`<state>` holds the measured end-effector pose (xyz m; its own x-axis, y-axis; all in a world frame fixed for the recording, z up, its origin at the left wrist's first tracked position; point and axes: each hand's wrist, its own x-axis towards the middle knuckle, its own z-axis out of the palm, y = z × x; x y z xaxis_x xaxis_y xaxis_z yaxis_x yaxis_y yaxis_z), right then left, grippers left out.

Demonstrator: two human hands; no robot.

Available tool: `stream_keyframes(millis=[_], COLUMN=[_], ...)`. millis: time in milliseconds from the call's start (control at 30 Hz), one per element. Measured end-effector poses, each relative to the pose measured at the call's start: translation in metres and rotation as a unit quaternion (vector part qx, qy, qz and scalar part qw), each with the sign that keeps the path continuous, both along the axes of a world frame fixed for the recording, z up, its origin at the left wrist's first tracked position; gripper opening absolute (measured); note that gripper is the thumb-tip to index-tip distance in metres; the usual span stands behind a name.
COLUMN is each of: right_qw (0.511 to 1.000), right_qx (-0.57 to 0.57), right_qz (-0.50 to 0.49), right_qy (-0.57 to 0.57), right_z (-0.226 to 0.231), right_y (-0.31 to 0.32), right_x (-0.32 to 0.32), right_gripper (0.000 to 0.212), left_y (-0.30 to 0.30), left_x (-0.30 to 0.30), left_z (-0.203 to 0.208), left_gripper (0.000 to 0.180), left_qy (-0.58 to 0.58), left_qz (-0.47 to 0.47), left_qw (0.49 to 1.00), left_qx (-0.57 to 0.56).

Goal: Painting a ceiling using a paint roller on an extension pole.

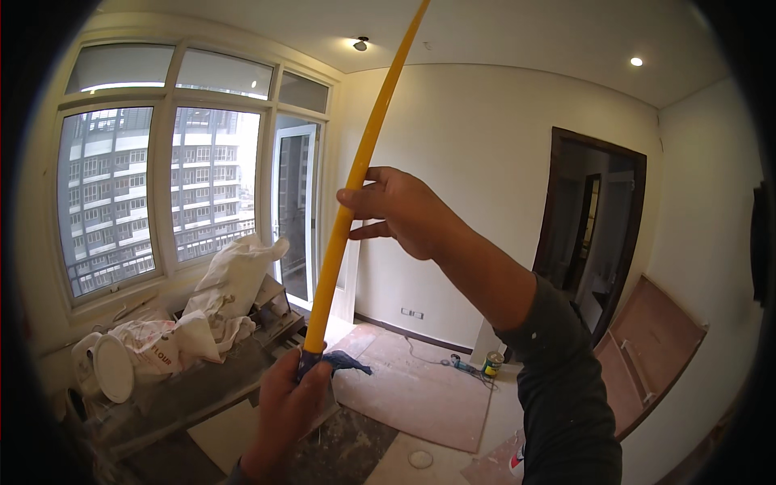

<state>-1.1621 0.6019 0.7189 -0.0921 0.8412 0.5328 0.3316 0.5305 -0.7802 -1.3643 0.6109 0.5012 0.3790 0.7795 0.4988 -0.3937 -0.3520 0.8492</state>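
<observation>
A long yellow pole (360, 158) rises at a slant from the lower middle to the ceiling at the top edge. My left hand (287, 408) grips its lower end, where a blue rag or tape (343, 362) is wrapped around it. Higher up, my right hand (400, 212) touches the pole with thumb and fingertips, fingers loosely curled around it. My right forearm in a dark grey sleeve (562, 388) reaches up from the lower right.
Crumpled white sacks (226, 303) and a white bucket with lid (101, 364) lie on a cluttered bench under a large window (162, 186). A dark doorway (594, 234) opens at right. A brown board (659, 335) leans on the wall. A small can (491, 364) stands on the floor sheets.
</observation>
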Motion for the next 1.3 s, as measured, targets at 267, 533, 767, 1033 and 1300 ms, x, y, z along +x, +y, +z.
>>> stream_keyframes(millis=[267, 533, 767, 1033, 1300], right_qw=[0.998, 0.988, 0.975, 0.981, 0.998], right_qx=[0.015, 0.034, 0.053, 0.035, -0.003], right_qz=[-0.046, -0.084, -0.122, -0.12, -0.058], right_qy=[0.045, 0.125, 0.181, 0.15, 0.039], right_z=[0.026, 0.043, 0.055, 0.044, 0.011], right_y=[0.071, 0.133, 0.176, 0.188, 0.151], right_x=[0.103, 0.2, 0.26, 0.283, 0.231], right_gripper=[0.043, 0.05, 0.045, 0.049, 0.071], left_y=[0.06, 0.132, 0.179, 0.189, 0.153], left_x=[0.107, 0.218, 0.295, 0.315, 0.244], left_z=[0.042, 0.07, 0.09, 0.07, 0.014], left_gripper=[0.026, 0.022, 0.022, 0.019, 0.016], left_qy=[0.009, 0.027, 0.02, 0.005, -0.014], left_qz=[-0.018, -0.008, -0.009, -0.02, -0.022], left_qw=[1.0, 1.0, 0.999, 1.0, 1.0], left_qx=[0.01, 0.005, 0.026, 0.012, -0.018])
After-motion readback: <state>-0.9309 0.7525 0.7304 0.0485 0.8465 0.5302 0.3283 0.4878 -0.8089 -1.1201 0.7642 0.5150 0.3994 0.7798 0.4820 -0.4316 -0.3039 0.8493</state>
